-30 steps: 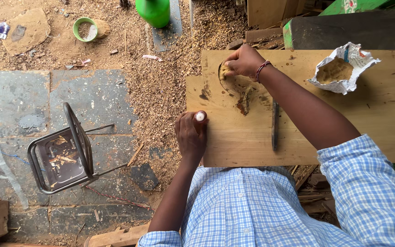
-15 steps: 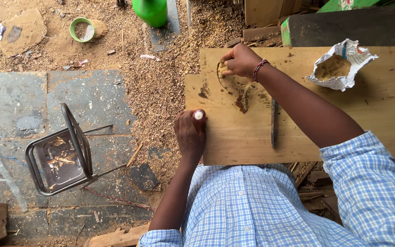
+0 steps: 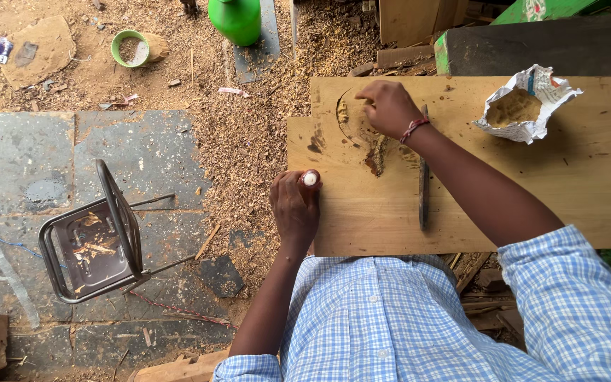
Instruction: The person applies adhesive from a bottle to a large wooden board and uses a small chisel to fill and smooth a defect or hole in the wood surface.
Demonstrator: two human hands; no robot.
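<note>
So your right hand [image 3: 388, 107] is pinched narrow, fingertips pressing into the brown filler groove [image 3: 375, 157] on the board [image 3: 532, 191], while your left hand [image 3: 296, 206], nearer you, grips a small white-capped bottle [image 3: 310, 179].

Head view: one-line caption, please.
Right hand rubs filler into wooden board; left hand holds small bottle.

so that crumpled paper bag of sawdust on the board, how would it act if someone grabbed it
The paper bag would probably crumple under the fingers; its rim is already creased and torn open. It looks light, holding only a loose brown powdery fill. With the mouth gaping upward, it may well spill onto the wooden board if tipped or pushed.
</note>
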